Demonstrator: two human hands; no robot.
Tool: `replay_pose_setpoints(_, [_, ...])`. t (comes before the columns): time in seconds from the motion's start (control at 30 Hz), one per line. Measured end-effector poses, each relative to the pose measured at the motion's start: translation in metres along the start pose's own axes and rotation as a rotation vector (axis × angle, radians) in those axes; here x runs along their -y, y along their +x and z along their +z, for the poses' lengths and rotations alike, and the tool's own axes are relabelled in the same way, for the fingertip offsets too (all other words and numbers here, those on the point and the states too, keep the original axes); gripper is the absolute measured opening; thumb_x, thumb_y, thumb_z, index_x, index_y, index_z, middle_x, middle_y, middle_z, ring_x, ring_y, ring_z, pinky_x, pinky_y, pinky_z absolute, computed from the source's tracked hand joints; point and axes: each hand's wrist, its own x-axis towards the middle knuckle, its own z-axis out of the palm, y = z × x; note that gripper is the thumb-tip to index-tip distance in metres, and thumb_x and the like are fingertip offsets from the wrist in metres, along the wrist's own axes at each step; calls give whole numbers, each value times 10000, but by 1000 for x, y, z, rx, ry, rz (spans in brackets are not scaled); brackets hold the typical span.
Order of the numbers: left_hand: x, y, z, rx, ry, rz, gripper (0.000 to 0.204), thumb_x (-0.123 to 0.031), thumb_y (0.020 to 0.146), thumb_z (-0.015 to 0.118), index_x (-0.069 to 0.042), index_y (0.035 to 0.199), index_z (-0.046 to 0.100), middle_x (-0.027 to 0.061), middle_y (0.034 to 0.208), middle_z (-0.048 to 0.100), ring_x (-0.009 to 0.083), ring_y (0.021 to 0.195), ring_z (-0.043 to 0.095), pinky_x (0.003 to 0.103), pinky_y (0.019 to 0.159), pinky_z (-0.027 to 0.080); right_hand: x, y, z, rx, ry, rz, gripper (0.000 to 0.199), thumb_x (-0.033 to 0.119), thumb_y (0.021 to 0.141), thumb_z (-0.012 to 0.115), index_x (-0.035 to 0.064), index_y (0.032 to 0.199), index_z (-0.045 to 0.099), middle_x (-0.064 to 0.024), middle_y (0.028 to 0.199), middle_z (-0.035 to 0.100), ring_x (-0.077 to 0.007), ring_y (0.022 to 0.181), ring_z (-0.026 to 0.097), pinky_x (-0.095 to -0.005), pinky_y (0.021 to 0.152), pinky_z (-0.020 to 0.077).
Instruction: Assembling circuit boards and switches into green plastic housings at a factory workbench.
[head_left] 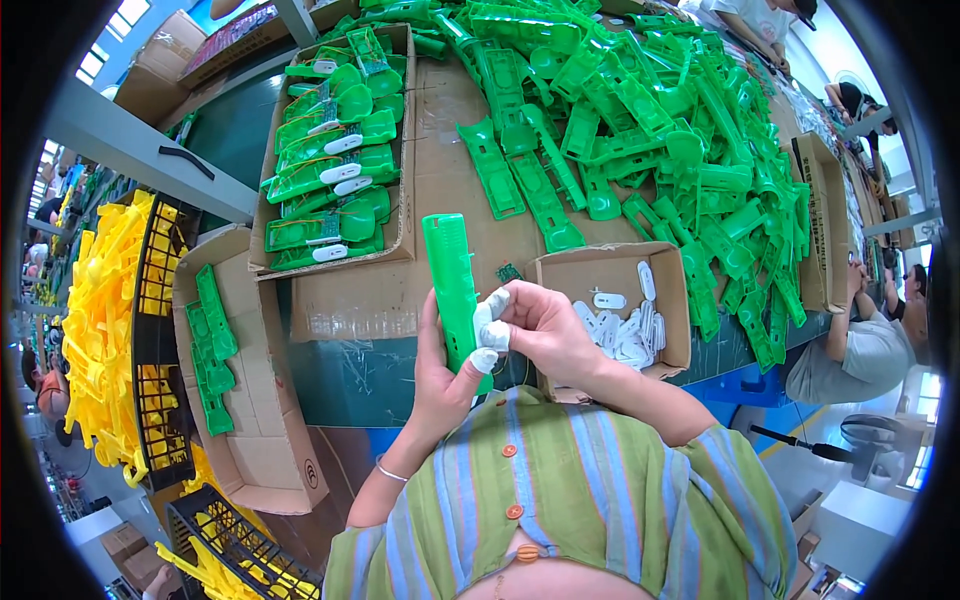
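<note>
Upright in my left hand (pixel 440 378) is a long green plastic shell (pixel 450 270), the fingers wrapped round its lower part and the thumb across its near side. My right hand (pixel 548 328) is closed, its fingertips pinched against the shell's right edge. White coverings sit on several fingertips; whether a small part lies between them is hidden. Just beyond, a small green circuit board (pixel 509 272) lies on the cardboard. Beside my right hand stands a cardboard box (pixel 683 300) of small white oval plastic pieces (pixel 632 335).
A large heap of green shells (pixel 650 120) covers the far right. At the far left a carton (pixel 405 170) holds shells fitted with white pieces and wires. Another carton (pixel 265 440) holds a few shells. Yellow parts (pixel 105 320) fill black crates (pixel 160 400). Other people work at right.
</note>
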Motion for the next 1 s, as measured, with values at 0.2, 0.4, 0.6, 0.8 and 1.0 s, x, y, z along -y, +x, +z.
replay_pose_setpoints(0.2, [4, -2, -4, 49, 81, -23, 813, -190, 808, 612, -36, 1405, 82, 146, 1232, 459, 216, 1082, 492, 325, 893, 412, 5, -1, 5, -10, -280, -66, 82, 21, 824, 592, -9, 893, 558, -19, 781, 611, -56, 699, 585, -207, 582, 487])
replay_pose_setpoints(0.4, [10, 6, -31, -174, -96, -105, 560, -117, 764, 579, 9, 1265, 364, 114, 1042, 546, 185, 880, 571, 304, 765, 470, 36, 29, -36, -204, -967, -445, 48, 11, 713, 630, 7, 761, 632, -57, 750, 621, -160, 729, 590, -298, 636, 466])
replay_pose_setpoints(0.6, [22, 18, -16, 142, -378, -409, 368, -83, 793, 566, 40, 1121, 453, 106, 993, 593, 169, 874, 591, 288, 796, 473, 25, 35, -24, 28, -1966, -357, 91, 114, 612, 629, 60, 684, 622, -68, 758, 567, -229, 888, 503, -348, 804, 370])
replay_pose_setpoints(0.8, [44, 13, -32, -83, -451, -346, 422, -110, 804, 549, 81, 1160, 428, 200, 1125, 545, 262, 1032, 561, 353, 894, 454, -4, 53, -18, 177, -1891, -358, 61, 98, 636, 595, 67, 689, 601, -73, 740, 575, -235, 813, 547, -339, 754, 382])
replay_pose_setpoints(1.0, [28, 1, -45, -96, -340, -344, 440, -110, 756, 559, 40, 1158, 459, 149, 1061, 577, 237, 949, 589, 370, 826, 495, -1, 65, -19, 26, -1546, -402, 98, 31, 670, 564, 28, 766, 544, -140, 749, 559, -285, 759, 559, -393, 674, 440])
